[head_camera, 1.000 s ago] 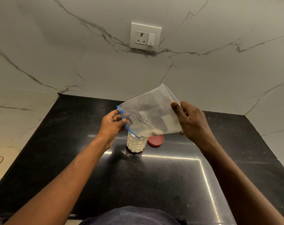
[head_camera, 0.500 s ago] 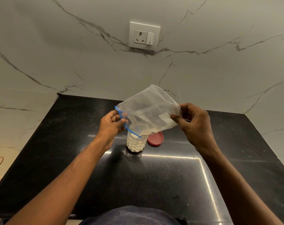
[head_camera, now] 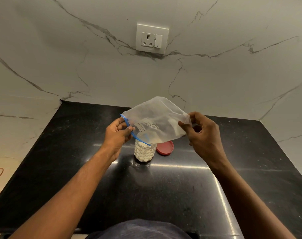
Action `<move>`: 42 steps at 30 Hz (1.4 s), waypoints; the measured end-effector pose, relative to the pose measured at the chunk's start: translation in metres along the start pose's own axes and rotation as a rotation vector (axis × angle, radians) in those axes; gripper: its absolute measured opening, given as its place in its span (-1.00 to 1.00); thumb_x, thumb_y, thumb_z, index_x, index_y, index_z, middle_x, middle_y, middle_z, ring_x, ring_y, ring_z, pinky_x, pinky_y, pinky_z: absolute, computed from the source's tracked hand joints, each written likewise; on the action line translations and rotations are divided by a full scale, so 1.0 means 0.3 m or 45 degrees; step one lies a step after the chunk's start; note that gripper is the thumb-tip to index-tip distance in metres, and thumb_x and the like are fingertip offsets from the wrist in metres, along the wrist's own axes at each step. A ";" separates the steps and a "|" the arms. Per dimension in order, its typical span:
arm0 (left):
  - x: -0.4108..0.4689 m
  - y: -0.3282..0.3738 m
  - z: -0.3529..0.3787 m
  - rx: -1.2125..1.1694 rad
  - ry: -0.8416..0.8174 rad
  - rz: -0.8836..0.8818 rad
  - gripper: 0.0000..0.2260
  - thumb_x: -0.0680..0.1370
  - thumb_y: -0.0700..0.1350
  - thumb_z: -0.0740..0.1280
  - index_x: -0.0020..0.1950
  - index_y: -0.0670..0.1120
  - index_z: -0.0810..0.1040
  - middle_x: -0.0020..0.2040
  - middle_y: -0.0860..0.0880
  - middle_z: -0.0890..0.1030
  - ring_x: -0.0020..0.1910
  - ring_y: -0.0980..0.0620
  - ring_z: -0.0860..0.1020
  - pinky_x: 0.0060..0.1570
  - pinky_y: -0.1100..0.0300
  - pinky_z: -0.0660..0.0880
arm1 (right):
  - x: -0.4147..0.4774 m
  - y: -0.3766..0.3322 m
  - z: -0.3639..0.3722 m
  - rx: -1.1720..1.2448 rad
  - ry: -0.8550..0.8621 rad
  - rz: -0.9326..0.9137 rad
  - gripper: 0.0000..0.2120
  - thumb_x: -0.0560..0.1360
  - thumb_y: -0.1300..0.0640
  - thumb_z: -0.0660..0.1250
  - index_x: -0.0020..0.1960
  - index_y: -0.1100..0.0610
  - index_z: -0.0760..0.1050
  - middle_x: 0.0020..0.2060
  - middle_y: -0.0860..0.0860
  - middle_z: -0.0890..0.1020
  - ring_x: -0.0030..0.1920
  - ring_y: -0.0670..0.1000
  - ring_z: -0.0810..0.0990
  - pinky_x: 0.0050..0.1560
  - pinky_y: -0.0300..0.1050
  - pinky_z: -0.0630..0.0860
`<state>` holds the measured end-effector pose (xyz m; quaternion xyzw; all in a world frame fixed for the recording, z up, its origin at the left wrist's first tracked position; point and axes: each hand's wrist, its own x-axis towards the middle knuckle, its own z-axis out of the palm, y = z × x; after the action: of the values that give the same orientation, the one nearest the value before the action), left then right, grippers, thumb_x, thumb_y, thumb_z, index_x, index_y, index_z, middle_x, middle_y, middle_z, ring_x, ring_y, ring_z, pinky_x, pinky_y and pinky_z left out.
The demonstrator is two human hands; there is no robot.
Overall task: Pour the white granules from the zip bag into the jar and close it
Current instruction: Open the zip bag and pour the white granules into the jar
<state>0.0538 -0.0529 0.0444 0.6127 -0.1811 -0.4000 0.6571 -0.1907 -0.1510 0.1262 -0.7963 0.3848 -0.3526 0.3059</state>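
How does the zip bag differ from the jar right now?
The zip bag hangs tilted in the air, pinched by the left hand and right hand; the jar stands upright on the black counter. The bag holds only a little white; the jar is nearly full of white granules. The bag is limp film; the jar is rigid and dimpled. Both are clear and open.

Zip bag (head_camera: pixel 157 123) above jar (head_camera: pixel 145 151); lid (head_camera: pixel 164 147) right of jar, on counter (head_camera: pixel 181 195).
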 end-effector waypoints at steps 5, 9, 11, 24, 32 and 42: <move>-0.008 0.004 -0.001 0.015 0.033 -0.006 -0.63 0.63 -0.32 0.38 0.38 0.01 0.57 0.21 -0.01 0.73 0.18 -0.01 0.70 0.11 0.03 0.64 | -0.004 -0.016 0.017 0.048 -0.124 0.055 -0.78 0.66 -0.06 0.31 0.26 -0.02 0.48 -0.01 -0.10 0.67 -0.41 -0.02 0.70 -0.40 -0.18 0.65; -0.015 0.009 -0.002 0.000 0.043 -0.025 -0.63 0.62 -0.33 0.38 0.36 0.01 0.57 0.22 -0.02 0.72 0.20 -0.03 0.68 0.22 -0.05 0.62 | 0.005 -0.020 0.013 0.235 -0.171 0.119 -0.68 0.57 0.14 0.47 0.29 0.10 0.50 0.08 0.03 0.68 -0.17 0.02 0.76 -0.26 -0.07 0.72; -0.018 0.011 -0.004 -0.006 0.044 -0.037 -0.62 0.62 -0.33 0.38 0.39 -0.02 0.56 0.23 -0.03 0.72 0.21 -0.05 0.68 0.23 -0.05 0.61 | 0.010 -0.022 0.010 0.256 -0.193 0.125 -0.60 0.52 0.22 0.52 0.31 0.11 0.51 0.14 0.04 0.68 -0.02 0.05 0.76 -0.07 0.02 0.74; -0.035 0.027 0.000 0.006 0.034 -0.063 -0.64 0.63 -0.33 0.37 0.39 -0.04 0.55 0.22 -0.03 0.71 0.21 -0.05 0.66 0.07 0.10 0.59 | 0.009 -0.028 0.017 0.136 0.183 -0.124 -0.80 0.47 0.12 0.59 0.04 0.15 0.68 -0.14 -0.05 0.75 -0.20 -0.06 0.74 -0.14 -0.04 0.72; -0.039 0.032 -0.004 0.013 0.055 -0.071 -0.63 0.63 -0.33 0.38 0.41 -0.05 0.55 0.25 -0.06 0.70 0.24 -0.10 0.66 0.27 -0.08 0.56 | 0.022 -0.011 -0.002 0.181 0.123 -0.058 -0.83 0.49 0.16 0.56 0.06 0.14 0.67 -0.10 -0.05 0.74 -0.13 -0.06 0.71 -0.06 -0.10 0.70; -0.027 0.028 0.004 0.013 0.041 -0.049 -0.64 0.63 -0.33 0.37 0.37 -0.02 0.56 0.15 0.03 0.71 0.16 -0.01 0.66 0.08 0.08 0.58 | 0.034 0.001 -0.037 0.311 0.145 -0.002 -0.90 0.49 0.16 0.54 0.00 0.09 0.69 -0.14 -0.05 0.75 -0.09 -0.03 0.73 0.02 -0.07 0.71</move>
<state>0.0504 -0.0483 0.0548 0.6256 -0.1609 -0.4018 0.6491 -0.1949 -0.1620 0.1355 -0.7320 0.3552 -0.4416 0.3781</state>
